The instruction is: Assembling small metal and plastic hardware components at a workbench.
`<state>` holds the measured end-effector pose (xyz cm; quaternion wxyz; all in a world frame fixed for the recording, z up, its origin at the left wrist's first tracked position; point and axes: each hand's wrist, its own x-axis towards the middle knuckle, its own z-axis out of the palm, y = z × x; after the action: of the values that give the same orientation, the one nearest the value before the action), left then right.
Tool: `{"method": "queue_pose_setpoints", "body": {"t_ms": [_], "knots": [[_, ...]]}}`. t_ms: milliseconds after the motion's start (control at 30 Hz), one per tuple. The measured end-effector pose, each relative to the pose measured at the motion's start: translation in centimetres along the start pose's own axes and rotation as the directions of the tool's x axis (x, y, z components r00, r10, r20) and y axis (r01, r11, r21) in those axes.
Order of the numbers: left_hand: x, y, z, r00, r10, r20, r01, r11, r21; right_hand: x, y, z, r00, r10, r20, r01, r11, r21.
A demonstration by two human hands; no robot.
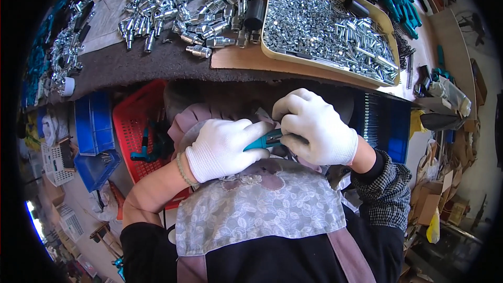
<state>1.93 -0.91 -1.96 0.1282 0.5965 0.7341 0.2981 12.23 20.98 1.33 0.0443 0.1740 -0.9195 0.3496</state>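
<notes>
Both my hands wear white knit gloves and meet above my lap, just below the table edge. My left hand [222, 149] is closed around a teal tool body [257, 143], which lies sideways with a dark slot toward its right end. Over that right end, the fingers of my right hand [317, 131] are bent and pressed together. Whatever is between those fingertips is hidden by the glove. On the table ahead, a cream tray [270, 47] holds many small silver metal parts and pins. Left of the tray lies a heap of silver metal fittings [199, 18].
A red crate [123, 126] with teal pieces stands at my left, beside blue bins [94, 126]. To my right is a blue container [399, 131] with long springs. More teal tool bodies [395, 0] are piled at the table's far right. A patterned apron [257, 209] covers my lap.
</notes>
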Motion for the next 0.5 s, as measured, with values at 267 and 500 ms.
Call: {"method": "queue_pose_setpoints", "body": {"t_ms": [267,500], "knots": [[-0.1,0.1,0.0,1.000,-0.014,0.001,0.014,1.000,0.006,1.2,-2.1,0.5,0.993,-0.042,0.107,0.075,0.942,-0.328],[0.1,0.1,-0.3,1.000,-0.015,-0.008,0.016,0.996,0.093,1.1,-4.3,3.6,0.972,0.237,0.004,-0.198,0.821,-0.535]]}}
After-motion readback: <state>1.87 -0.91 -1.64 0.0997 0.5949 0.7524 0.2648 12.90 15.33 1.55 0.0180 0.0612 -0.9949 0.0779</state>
